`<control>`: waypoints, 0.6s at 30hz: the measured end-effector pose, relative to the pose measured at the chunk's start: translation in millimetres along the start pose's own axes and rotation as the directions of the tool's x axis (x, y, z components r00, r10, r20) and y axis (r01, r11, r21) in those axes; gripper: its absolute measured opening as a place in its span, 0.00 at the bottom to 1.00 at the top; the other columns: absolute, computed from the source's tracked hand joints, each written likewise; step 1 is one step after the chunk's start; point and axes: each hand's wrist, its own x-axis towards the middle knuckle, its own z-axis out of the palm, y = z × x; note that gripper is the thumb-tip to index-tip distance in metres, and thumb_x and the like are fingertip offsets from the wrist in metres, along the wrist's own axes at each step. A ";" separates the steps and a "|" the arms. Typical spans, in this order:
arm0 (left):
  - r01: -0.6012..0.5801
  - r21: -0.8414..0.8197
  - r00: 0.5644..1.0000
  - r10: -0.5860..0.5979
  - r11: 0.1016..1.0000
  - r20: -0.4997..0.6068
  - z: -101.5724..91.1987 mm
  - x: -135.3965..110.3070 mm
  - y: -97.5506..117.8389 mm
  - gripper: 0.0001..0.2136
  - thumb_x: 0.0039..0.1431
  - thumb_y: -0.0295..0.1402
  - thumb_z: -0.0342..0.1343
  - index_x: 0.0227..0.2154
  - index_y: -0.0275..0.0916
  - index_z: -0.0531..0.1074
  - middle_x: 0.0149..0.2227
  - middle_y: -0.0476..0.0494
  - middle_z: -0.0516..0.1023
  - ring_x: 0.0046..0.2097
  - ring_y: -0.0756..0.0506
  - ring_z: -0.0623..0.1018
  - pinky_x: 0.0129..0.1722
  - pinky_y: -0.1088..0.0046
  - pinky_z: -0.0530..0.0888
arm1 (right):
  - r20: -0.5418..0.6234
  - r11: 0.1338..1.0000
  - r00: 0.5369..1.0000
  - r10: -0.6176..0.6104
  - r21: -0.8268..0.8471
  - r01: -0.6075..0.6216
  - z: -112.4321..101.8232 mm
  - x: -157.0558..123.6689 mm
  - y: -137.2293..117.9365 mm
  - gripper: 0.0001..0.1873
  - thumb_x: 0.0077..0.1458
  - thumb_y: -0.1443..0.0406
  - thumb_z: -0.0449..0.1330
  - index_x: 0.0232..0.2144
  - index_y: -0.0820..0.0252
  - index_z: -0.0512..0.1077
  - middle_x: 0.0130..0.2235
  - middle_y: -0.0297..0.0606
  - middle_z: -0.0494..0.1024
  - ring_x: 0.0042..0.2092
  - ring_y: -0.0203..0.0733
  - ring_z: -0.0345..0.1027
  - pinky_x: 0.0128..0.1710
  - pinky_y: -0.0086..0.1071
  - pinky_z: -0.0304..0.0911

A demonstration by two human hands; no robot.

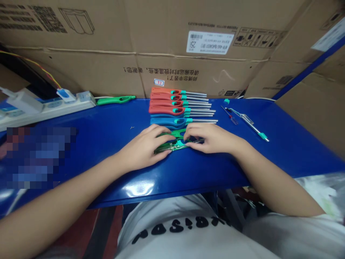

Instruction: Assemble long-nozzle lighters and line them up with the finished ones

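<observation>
An opened green utility lighter (179, 142) lies near the middle of the blue table, its inner parts exposed. My left hand (145, 146) curls over the handle end, with fingers and thumb gripping it. From the other side, my right hand (212, 137) has its fingertips closed around the trigger area and metal rod of that same lighter. The small part under those fingertips is partly hidden. Just beyond my hands sits a blue lighter (172, 121), with several red lighters (164, 102) and an orange lighter (163, 90) in a row behind it.
Right of the row are a small screwdriver (232, 118) and a loose lighter rod assembly (253, 126). A green casing piece (115, 100) lies at the back left, beside a white power strip (54, 109). Cardboard boxes (161, 32) wall the table's far side. A tiny metal piece (132, 127) lies left.
</observation>
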 end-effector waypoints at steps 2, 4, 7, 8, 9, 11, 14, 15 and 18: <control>-0.019 0.001 1.000 0.018 1.000 0.015 0.0 0.4 0.6 0.15 0.68 0.36 0.56 0.54 0.40 0.75 0.53 0.37 0.75 0.54 0.38 0.73 0.56 0.56 0.72 | 0.051 1.000 0.999 0.008 0.010 -0.008 1.6 0.2 -1.3 0.06 0.63 0.67 0.59 0.41 0.59 0.75 0.43 0.40 0.78 0.42 0.41 0.72 0.41 0.32 0.64; -0.039 -0.006 0.999 0.039 0.999 0.036 0.5 0.6 1.2 0.14 0.69 0.35 0.55 0.54 0.40 0.75 0.53 0.37 0.75 0.54 0.38 0.73 0.55 0.57 0.73 | 0.075 1.000 0.997 0.025 0.004 -0.025 3.3 1.1 -1.6 0.06 0.63 0.68 0.58 0.40 0.59 0.76 0.41 0.39 0.79 0.41 0.40 0.72 0.40 0.31 0.64; -0.080 -0.027 0.995 0.082 0.996 0.062 3.3 0.3 1.0 0.15 0.70 0.33 0.53 0.56 0.40 0.73 0.56 0.37 0.75 0.57 0.39 0.74 0.57 0.57 0.72 | 0.085 0.999 0.996 0.038 -0.003 -0.038 5.6 2.9 -1.0 0.07 0.63 0.69 0.57 0.39 0.60 0.76 0.39 0.39 0.80 0.39 0.40 0.72 0.38 0.30 0.63; -0.093 -0.035 0.993 0.095 0.995 0.067 4.8 0.0 0.6 0.15 0.70 0.32 0.52 0.57 0.41 0.73 0.57 0.37 0.74 0.57 0.39 0.74 0.59 0.57 0.72 | 0.084 0.999 0.996 0.037 -0.003 -0.037 6.2 3.5 -0.8 0.07 0.63 0.69 0.58 0.39 0.60 0.76 0.39 0.39 0.80 0.39 0.40 0.72 0.38 0.30 0.63; -0.104 -0.042 0.992 0.106 0.994 0.071 6.3 -0.4 0.2 0.16 0.70 0.32 0.52 0.58 0.41 0.72 0.59 0.38 0.73 0.58 0.39 0.74 0.60 0.57 0.72 | 0.082 0.999 0.996 0.035 -0.002 -0.035 6.7 3.9 -0.7 0.07 0.63 0.70 0.58 0.38 0.60 0.76 0.39 0.39 0.80 0.39 0.40 0.72 0.38 0.30 0.63; -0.115 -0.050 0.990 0.119 0.992 0.074 9.3 -1.3 -0.5 0.16 0.71 0.31 0.51 0.59 0.42 0.72 0.61 0.38 0.73 0.60 0.39 0.73 0.61 0.57 0.72 | 0.079 0.999 0.996 0.034 0.006 -0.034 6.7 4.2 -0.9 0.06 0.63 0.70 0.58 0.38 0.61 0.76 0.38 0.40 0.80 0.38 0.40 0.72 0.38 0.30 0.63; -0.113 -0.051 0.990 0.117 0.992 0.080 11.6 -2.3 -0.3 0.17 0.71 0.31 0.51 0.59 0.43 0.72 0.61 0.38 0.73 0.61 0.39 0.73 0.61 0.56 0.72 | 0.085 0.998 0.996 0.042 0.035 -0.045 2.4 2.5 -1.5 0.06 0.62 0.71 0.58 0.38 0.61 0.76 0.38 0.39 0.79 0.38 0.39 0.72 0.38 0.30 0.63; -0.110 -0.046 0.990 0.113 0.993 0.084 11.8 -2.4 0.1 0.17 0.71 0.31 0.50 0.59 0.44 0.72 0.61 0.38 0.73 0.61 0.39 0.73 0.61 0.56 0.72 | 0.088 0.997 0.995 0.051 0.047 -0.055 -0.1 1.4 -1.7 0.06 0.62 0.71 0.59 0.39 0.61 0.76 0.38 0.39 0.79 0.38 0.39 0.71 0.37 0.29 0.63; -0.106 -0.021 0.990 0.108 0.994 0.094 11.1 -2.0 1.7 0.16 0.71 0.30 0.50 0.58 0.45 0.73 0.61 0.38 0.73 0.61 0.39 0.74 0.60 0.56 0.73 | 0.101 0.995 0.992 0.072 0.060 -0.078 -8.2 -2.4 -2.8 0.04 0.60 0.70 0.61 0.38 0.61 0.76 0.37 0.37 0.76 0.35 0.37 0.69 0.36 0.29 0.62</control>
